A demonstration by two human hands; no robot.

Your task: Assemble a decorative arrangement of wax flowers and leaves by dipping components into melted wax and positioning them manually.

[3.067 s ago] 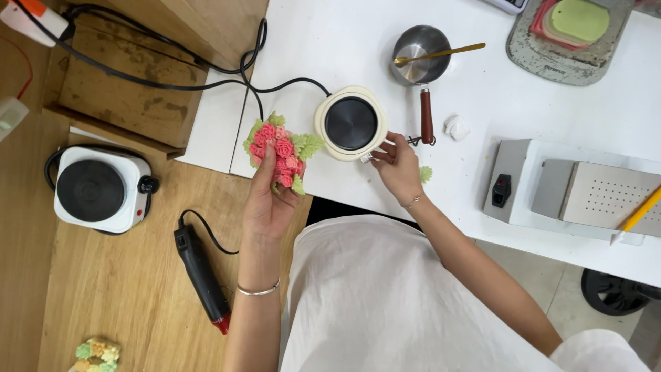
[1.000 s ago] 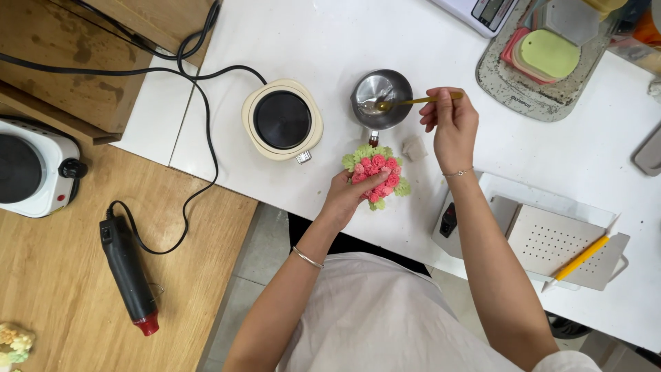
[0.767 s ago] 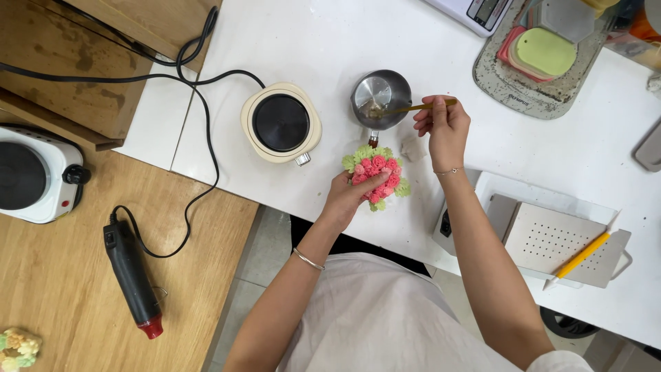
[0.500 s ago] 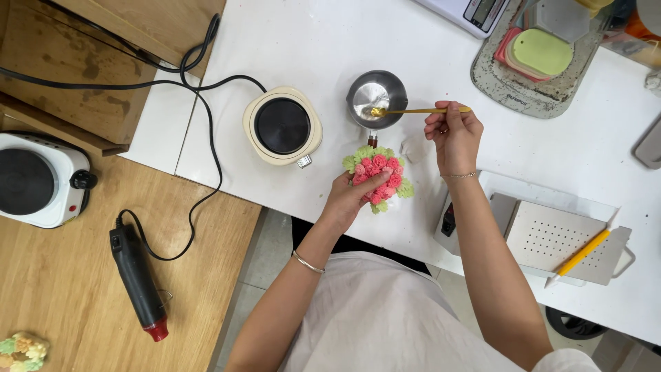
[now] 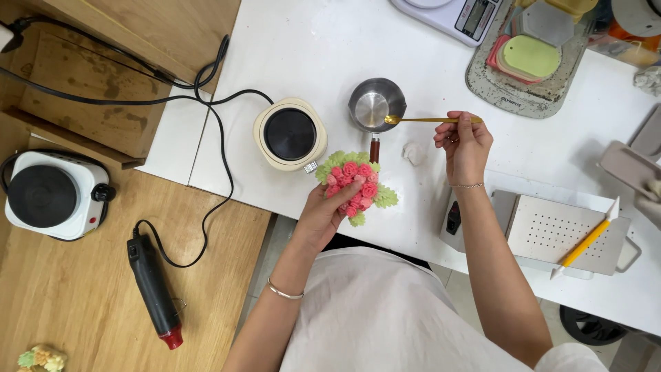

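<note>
My left hand (image 5: 322, 213) holds a cluster of pink roses with green leaves (image 5: 352, 186) just above the white table's front edge. My right hand (image 5: 465, 143) pinches the end of a thin gold spoon (image 5: 427, 120), whose bowl rests at the rim of a small steel pot (image 5: 376, 105) with a dark red handle. The pot stands right behind the flower piece. A small white lump (image 5: 414, 153) lies on the table between the pot and my right hand.
A cream hotplate (image 5: 290, 133) sits left of the pot, its black cord running left. A second hotplate (image 5: 51, 195), a black heat gun (image 5: 154, 283) and another flower piece (image 5: 41, 359) lie on the wooden table. A perforated metal box (image 5: 558, 230) with a yellow tool stands right; scale and tray behind.
The spoon's bowl has lifted out of the pot to its right rim as my right hand drew slightly right. The flower piece stays in my left hand below the pot.
</note>
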